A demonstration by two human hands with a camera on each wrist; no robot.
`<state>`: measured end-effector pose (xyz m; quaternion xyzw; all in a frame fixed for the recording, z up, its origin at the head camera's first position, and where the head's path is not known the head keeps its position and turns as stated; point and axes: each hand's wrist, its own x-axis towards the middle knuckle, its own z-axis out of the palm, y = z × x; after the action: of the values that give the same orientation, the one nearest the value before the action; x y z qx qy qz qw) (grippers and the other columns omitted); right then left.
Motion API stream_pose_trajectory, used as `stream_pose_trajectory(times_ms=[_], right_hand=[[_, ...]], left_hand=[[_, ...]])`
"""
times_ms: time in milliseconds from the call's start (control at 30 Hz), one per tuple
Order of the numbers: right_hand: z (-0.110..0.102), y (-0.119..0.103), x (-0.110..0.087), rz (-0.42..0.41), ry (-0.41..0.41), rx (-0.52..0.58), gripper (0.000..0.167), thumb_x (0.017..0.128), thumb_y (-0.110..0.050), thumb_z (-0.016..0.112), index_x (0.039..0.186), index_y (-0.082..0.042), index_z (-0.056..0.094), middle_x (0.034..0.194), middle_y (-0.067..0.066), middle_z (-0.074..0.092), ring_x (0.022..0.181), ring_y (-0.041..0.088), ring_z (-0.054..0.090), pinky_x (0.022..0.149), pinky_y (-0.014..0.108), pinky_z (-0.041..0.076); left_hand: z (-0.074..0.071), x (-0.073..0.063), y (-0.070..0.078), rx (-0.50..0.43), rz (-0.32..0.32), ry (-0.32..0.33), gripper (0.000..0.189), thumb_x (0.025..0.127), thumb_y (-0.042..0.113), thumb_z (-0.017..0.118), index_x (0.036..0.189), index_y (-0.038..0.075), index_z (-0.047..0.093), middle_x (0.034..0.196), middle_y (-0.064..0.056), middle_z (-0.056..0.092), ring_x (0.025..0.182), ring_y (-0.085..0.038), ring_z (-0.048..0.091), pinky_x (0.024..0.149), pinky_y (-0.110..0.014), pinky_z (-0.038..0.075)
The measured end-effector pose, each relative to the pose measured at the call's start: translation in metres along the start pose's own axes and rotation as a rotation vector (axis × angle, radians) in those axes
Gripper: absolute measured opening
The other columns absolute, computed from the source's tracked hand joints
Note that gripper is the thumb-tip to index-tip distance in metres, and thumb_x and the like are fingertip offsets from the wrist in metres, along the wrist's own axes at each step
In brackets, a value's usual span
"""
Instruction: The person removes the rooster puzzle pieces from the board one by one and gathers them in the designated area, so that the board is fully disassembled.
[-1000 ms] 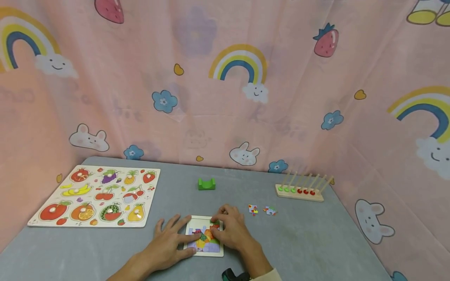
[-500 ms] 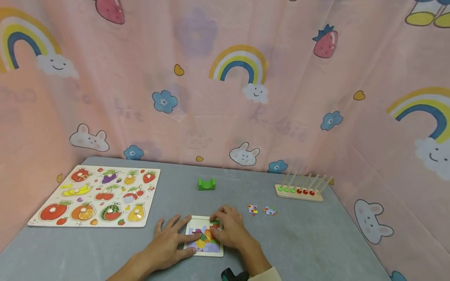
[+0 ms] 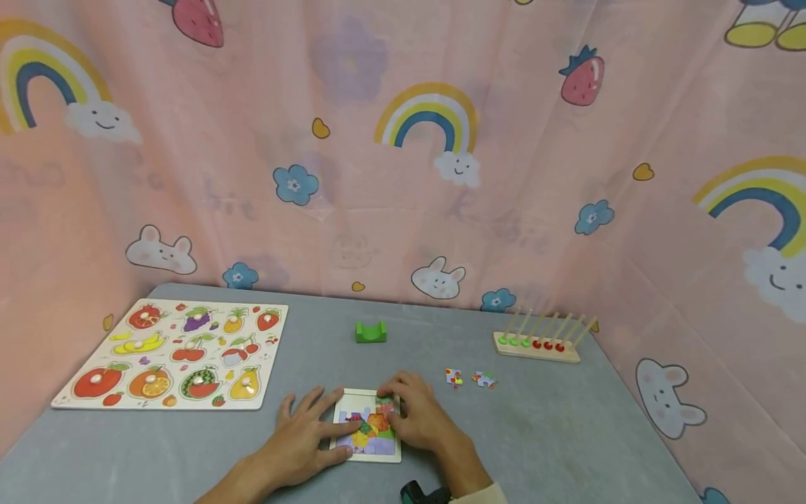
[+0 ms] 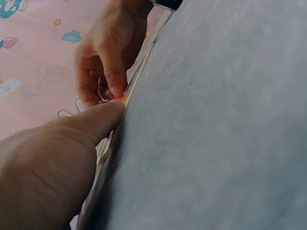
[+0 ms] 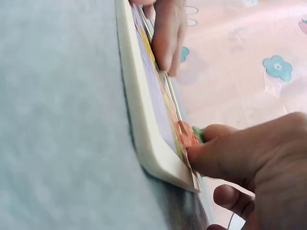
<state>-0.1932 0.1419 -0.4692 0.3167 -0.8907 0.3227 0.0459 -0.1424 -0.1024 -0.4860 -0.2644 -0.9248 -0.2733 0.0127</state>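
A small jigsaw puzzle in a cream wooden frame (image 3: 376,459) lies between my hands, its lower part filled with colourful pieces and a bare strip along the top. My left hand (image 3: 299,444) spreads over the frame's left side, fingers fairly straight, one fingertip resting on the picture. At the upper right, my right hand (image 3: 420,413) pinches a red-and-green jigsaw piece (image 5: 187,134) between thumb and index finger. In the right wrist view that piece sits right at the frame's corner, partly covered by the fingers. Two loose jigsaw pieces (image 3: 453,378) lie beyond the right hand.
A fruit knob-puzzle board (image 3: 271,364) lies on the left of the grey table (image 3: 567,434). Behind the frame stands a green notched block (image 3: 371,334). A wooden peg rack with green and red beads (image 3: 536,350) is at the back right. Printed pink cloth surrounds the table.
My right thumb has drawn slightly to the right, so more of the red piece shows. My left hand keeps its place on the frame.
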Motion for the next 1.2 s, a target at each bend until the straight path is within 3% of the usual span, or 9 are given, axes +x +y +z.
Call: stream_pose_trajectory(times_ms=[200, 433, 800, 1067, 1200], right_hand=[[-0.005, 0.003, -0.003, -0.009, -0.019, -0.008, 0.027, 0.081, -0.002, 0.069, 0.105, -0.013, 0.070, 0.103, -0.010, 0.057, 0.102, 0.012, 0.050, 0.087, 0.044, 0.037], [-0.019, 0.006, -0.004, -0.024, 0.042, 0.050, 0.031, 0.080, 0.003, 0.071, 0.109, -0.009, 0.070, 0.107, -0.004, 0.061, 0.102, 0.017, 0.055, 0.088, 0.042, 0.045], [-0.048, 0.012, -0.008, -0.049, 0.079, 0.091, 0.034, 0.079, 0.001, 0.076, 0.111, -0.006, 0.070, 0.110, -0.004, 0.062, 0.105, 0.019, 0.055, 0.087, 0.044, 0.047], [-0.072, 0.018, -0.015, -0.086, 0.140, 0.079, 0.036, 0.078, -0.002, 0.079, 0.112, -0.009, 0.071, 0.111, -0.004, 0.063, 0.106, 0.020, 0.056, 0.086, 0.045, 0.047], [-0.081, 0.021, -0.019, -0.060, 0.156, 0.074, 0.038, 0.076, -0.002, 0.080, 0.112, -0.012, 0.071, 0.113, -0.006, 0.062, 0.109, 0.019, 0.054, 0.089, 0.047, 0.046]], left_hand=[[0.001, 0.000, 0.000, 0.007, 0.000, 0.006, 0.043, 0.087, 0.057, 0.061, 0.124, 0.036, 0.067, 0.148, -0.011, 0.039, 0.134, -0.046, 0.026, 0.094, -0.071, 0.004], [0.002, 0.000, 0.000, 0.011, 0.010, 0.008, 0.045, 0.087, 0.059, 0.059, 0.124, 0.035, 0.067, 0.148, -0.011, 0.039, 0.134, -0.046, 0.026, 0.095, -0.071, 0.004], [0.002, 0.000, -0.001, 0.006, 0.001, 0.008, 0.044, 0.087, 0.059, 0.059, 0.124, 0.036, 0.067, 0.149, -0.010, 0.038, 0.134, -0.046, 0.026, 0.094, -0.071, 0.003], [0.002, -0.001, -0.001, -0.006, 0.000, 0.010, 0.044, 0.087, 0.057, 0.061, 0.124, 0.035, 0.067, 0.149, -0.010, 0.038, 0.135, -0.046, 0.025, 0.095, -0.070, 0.003], [0.002, -0.001, -0.001, -0.012, -0.002, 0.007, 0.044, 0.087, 0.058, 0.060, 0.124, 0.036, 0.067, 0.149, -0.009, 0.038, 0.135, -0.046, 0.025, 0.095, -0.070, 0.002]])
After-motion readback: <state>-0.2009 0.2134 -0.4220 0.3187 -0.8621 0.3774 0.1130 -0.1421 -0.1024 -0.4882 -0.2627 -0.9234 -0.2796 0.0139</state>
